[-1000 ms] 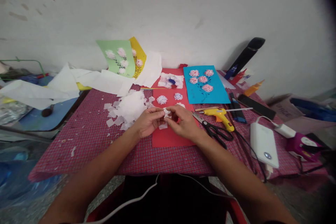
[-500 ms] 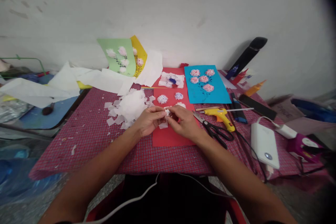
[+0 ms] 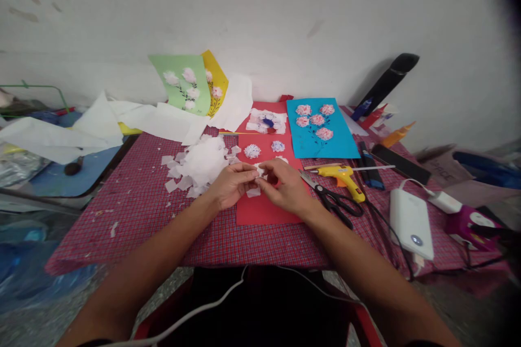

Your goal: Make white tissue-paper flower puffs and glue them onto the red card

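Note:
Over the red card sheet (image 3: 266, 214), my left hand (image 3: 235, 184) and my right hand (image 3: 283, 185) meet with their fingertips. Both pinch a small piece of white tissue paper (image 3: 259, 171), partly covered by the fingers. Just beyond the hands, two speckled paper flowers, one white (image 3: 252, 150) and one bluish (image 3: 278, 146), lie on the red card. More white paper shows behind and under my fingers. To the left of my left hand is a loose heap of cut white tissue squares (image 3: 203, 162). Black-handled scissors (image 3: 336, 203) lie right of my right hand.
A yellow glue gun (image 3: 342, 176) and a white power bank (image 3: 412, 225) lie on the right. Behind are a blue card with pink flowers (image 3: 321, 143), a stained tissue (image 3: 254, 122) and a green flower card (image 3: 181, 73) against the wall. An orange bottle (image 3: 396, 135) stands at right.
The fingers of my right hand have shifted slightly around the small tissue piece, their tips a little further apart. Otherwise the hands stay in place, and the view has tilted slightly.

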Action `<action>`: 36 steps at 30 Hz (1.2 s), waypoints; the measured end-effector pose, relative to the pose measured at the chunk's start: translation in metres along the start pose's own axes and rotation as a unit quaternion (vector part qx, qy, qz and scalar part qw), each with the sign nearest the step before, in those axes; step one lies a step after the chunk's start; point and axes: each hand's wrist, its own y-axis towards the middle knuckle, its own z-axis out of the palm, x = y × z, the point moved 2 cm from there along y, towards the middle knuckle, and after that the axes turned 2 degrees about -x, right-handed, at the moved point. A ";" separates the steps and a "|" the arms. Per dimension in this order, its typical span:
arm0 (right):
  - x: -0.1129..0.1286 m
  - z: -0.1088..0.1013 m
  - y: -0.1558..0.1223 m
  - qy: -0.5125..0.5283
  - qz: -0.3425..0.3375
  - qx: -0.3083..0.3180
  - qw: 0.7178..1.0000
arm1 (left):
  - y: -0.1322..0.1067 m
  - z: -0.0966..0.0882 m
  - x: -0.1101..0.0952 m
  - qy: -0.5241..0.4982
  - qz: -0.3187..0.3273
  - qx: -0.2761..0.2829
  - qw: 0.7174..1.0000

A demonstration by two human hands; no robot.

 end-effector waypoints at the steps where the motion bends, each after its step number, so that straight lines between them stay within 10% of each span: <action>1: 0.001 0.000 0.001 0.000 -0.002 -0.002 1.000 | 0.000 0.000 0.000 0.001 -0.002 -0.001 1.000; 36: 0.001 -0.002 0.003 0.050 0.025 0.004 0.998 | 0.001 -0.003 0.003 0.056 0.026 0.021 0.998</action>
